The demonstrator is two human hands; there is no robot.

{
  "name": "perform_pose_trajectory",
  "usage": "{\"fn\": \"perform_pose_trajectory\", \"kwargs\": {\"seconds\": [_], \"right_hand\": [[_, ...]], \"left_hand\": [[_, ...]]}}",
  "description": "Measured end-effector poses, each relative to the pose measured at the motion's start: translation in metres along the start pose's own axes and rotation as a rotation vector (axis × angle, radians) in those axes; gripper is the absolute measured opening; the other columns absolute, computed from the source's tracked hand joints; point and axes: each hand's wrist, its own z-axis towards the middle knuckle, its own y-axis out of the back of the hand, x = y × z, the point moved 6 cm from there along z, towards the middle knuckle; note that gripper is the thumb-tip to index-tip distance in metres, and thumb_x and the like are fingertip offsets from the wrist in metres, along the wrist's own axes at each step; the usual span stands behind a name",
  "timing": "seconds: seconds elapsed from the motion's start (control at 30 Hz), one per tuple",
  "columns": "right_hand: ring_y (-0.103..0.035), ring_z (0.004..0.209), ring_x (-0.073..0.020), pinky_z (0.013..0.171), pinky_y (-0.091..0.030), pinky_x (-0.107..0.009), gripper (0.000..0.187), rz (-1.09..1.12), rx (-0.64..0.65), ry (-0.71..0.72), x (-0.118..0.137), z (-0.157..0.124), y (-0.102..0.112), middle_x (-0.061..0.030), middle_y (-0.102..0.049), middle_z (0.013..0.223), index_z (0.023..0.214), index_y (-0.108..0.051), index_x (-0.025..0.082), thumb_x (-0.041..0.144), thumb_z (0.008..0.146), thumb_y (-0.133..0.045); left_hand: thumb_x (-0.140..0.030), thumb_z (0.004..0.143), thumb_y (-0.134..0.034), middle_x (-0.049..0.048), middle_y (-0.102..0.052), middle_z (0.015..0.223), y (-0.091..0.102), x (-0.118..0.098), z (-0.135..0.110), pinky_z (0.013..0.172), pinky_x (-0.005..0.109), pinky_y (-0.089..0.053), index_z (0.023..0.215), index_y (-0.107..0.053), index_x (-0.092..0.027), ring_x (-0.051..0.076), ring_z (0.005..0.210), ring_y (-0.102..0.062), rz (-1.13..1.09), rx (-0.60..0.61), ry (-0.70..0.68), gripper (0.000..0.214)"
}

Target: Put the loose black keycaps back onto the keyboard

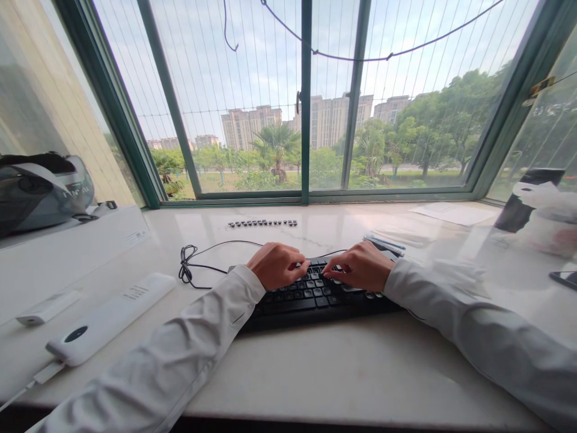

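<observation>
A black keyboard [322,302] lies on the white counter in front of me, several of its keys catching the light. My left hand [276,266] rests over its upper left part, fingers curled together and fingertips at the keys. From the other side my right hand [361,267] reaches over the upper right keys, thumb and forefinger close together at the key tops. Whatever is between the fingers of either hand is too small to make out. Behind the keyboard, a row of small dark pieces that look like keycaps [262,223] stands on the counter.
A looped black cable [192,264] lies left of the keyboard. Further left are a white power bank [110,316] with a cable plugged in and a white box [67,258] bearing a dark bag. Pens [385,243], papers [453,213] and a plastic bag [552,219] lie right. Windows rise behind.
</observation>
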Motion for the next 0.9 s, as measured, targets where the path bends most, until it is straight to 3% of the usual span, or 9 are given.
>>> {"fn": "perform_pose_trajectory", "kwargs": {"seconds": [0.2, 0.43, 0.7, 0.9], "right_hand": [[-0.053, 0.057, -0.0108, 0.055, -0.032, -0.022, 0.033, 0.214, 0.068, -0.126, -0.013, 0.004, -0.008, 0.0015, -0.063, 0.062, 0.093, -0.073, 0.032, 0.055, 0.075, -0.058], [-0.050, 0.060, -0.0106, 0.056, -0.033, -0.022, 0.035, 0.372, 0.110, -0.128, -0.014, 0.004, -0.011, 0.0007, -0.064, 0.065, 0.090, -0.075, 0.026, 0.053, 0.075, -0.057], [-0.046, 0.056, -0.0096, 0.053, -0.030, -0.022, 0.037, 0.345, 0.136, -0.161, -0.015, 0.006, -0.011, 0.0011, -0.061, 0.060, 0.092, -0.074, 0.025, 0.053, 0.074, -0.059], [-0.051, 0.061, -0.0109, 0.057, -0.034, -0.022, 0.033, 0.325, 0.109, -0.122, -0.014, 0.004, -0.010, -0.0002, -0.066, 0.068, 0.091, -0.074, 0.029, 0.054, 0.075, -0.059]], "left_hand": [[-0.031, 0.086, -0.043, -0.0020, -0.054, 0.056, -0.001, -0.001, -0.001, 0.051, 0.024, -0.026, 0.057, -0.056, -0.016, 0.008, 0.050, -0.043, 0.020, 0.027, -0.007, 0.036], [-0.032, 0.087, -0.043, -0.0023, -0.055, 0.057, -0.002, 0.000, -0.001, 0.051, 0.024, -0.027, 0.057, -0.057, -0.016, 0.008, 0.050, -0.043, 0.031, 0.027, -0.010, 0.036], [-0.032, 0.087, -0.042, -0.0014, -0.056, 0.057, -0.003, 0.000, -0.002, 0.050, 0.023, -0.025, 0.057, -0.056, -0.016, 0.008, 0.050, -0.043, 0.020, 0.028, -0.014, 0.038], [-0.032, 0.087, -0.041, -0.0008, -0.057, 0.057, -0.002, 0.000, -0.001, 0.050, 0.024, -0.025, 0.057, -0.057, -0.016, 0.008, 0.050, -0.044, 0.024, 0.031, -0.020, 0.038]]}}
